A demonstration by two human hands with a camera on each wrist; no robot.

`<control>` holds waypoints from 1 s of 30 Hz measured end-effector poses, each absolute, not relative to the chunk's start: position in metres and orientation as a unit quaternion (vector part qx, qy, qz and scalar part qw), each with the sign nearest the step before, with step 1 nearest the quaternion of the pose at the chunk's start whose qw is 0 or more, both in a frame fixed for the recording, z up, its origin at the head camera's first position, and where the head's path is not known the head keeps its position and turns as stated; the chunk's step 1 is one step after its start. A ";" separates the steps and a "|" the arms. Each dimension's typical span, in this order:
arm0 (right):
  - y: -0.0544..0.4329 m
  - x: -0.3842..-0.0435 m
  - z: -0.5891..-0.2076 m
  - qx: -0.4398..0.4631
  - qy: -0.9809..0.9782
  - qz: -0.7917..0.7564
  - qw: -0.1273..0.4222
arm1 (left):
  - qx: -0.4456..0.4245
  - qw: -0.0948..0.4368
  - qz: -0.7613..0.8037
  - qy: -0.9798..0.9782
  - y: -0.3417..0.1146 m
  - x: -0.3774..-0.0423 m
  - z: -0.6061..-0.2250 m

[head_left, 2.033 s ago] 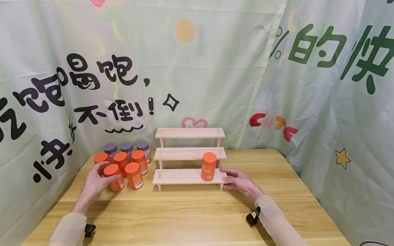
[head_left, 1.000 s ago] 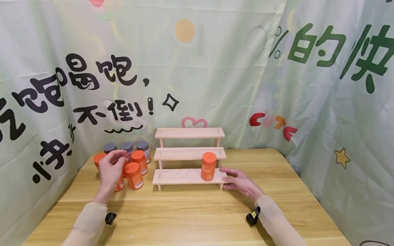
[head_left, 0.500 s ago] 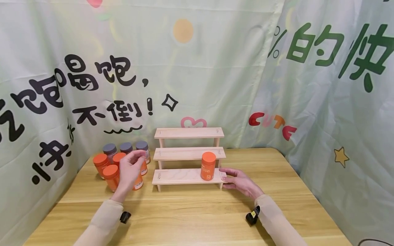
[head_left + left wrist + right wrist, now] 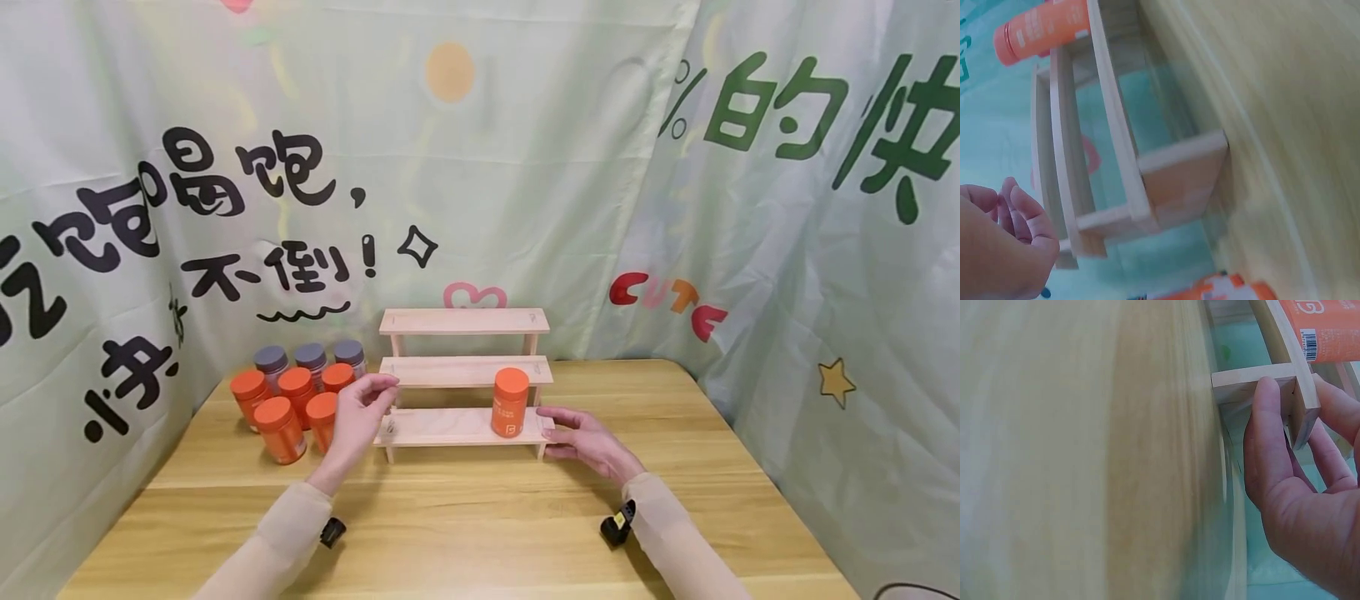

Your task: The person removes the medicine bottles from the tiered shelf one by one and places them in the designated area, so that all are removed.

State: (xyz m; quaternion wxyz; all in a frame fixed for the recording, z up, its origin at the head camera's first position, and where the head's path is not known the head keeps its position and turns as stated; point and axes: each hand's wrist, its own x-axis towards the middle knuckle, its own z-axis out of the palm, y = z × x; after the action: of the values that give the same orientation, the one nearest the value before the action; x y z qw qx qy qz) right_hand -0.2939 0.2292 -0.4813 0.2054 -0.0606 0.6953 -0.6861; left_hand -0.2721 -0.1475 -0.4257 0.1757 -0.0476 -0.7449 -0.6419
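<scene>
A three-tier wooden display shelf (image 4: 450, 427) stands on the table, with one orange jar (image 4: 510, 402) upright at the right of its lowest tier. My right hand (image 4: 588, 440) grips the right end of that tier; in the right wrist view, digits lie on both sides of the board's end (image 4: 1305, 415). My left hand (image 4: 362, 417) is raised by the shelf's left end, fingers loosely bent, nothing visible in them. In the left wrist view the left hand (image 4: 1013, 240) overlaps the ends of the upper tiers. It partly hides orange jars (image 4: 279, 429) behind it.
Several orange jars stand grouped at the table's left, with purple-capped jars (image 4: 311, 357) in a row behind them. A printed pale green cloth (image 4: 525, 192) hangs behind and beside the wooden table (image 4: 480, 525).
My left hand has moved right from the orange jars, past the front of the group, to the shelf's left end. The right hand, shelf and jars look unmoved.
</scene>
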 end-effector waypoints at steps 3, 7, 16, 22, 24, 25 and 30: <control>0.229 -0.294 -0.480 -0.056 0.694 -0.688 0.204 | -0.049 0.163 -0.654 -0.737 -0.138 -0.275 -0.428; 0.229 -0.294 -0.480 -0.053 0.692 -0.690 0.204 | -0.061 0.149 -0.661 -0.733 -0.124 -0.276 -0.433; 0.229 -0.294 -0.481 -0.058 0.688 -0.692 0.208 | -0.091 0.142 -0.635 -0.754 -0.099 -0.277 -0.449; 0.229 -0.294 -0.480 -0.059 0.689 -0.692 0.207 | -0.114 0.134 -0.632 -0.755 -0.088 -0.278 -0.451; 0.228 -0.294 -0.480 -0.056 0.689 -0.692 0.208 | -0.116 0.131 -0.632 -0.755 -0.082 -0.272 -0.443; 0.228 -0.294 -0.479 -0.055 0.689 -0.692 0.208 | -0.116 0.128 -0.632 -0.756 -0.079 -0.269 -0.440; 0.228 -0.294 -0.480 -0.051 0.690 -0.692 0.207 | -0.112 0.124 -0.629 -0.759 -0.067 -0.260 -0.430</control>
State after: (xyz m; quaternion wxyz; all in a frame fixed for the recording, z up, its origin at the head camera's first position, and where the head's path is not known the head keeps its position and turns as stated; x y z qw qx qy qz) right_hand -0.2944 0.2279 -0.4797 0.2073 -0.0514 0.6895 -0.6920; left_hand -0.2604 -0.0668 -0.4297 0.1245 -0.1115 -0.7593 -0.6289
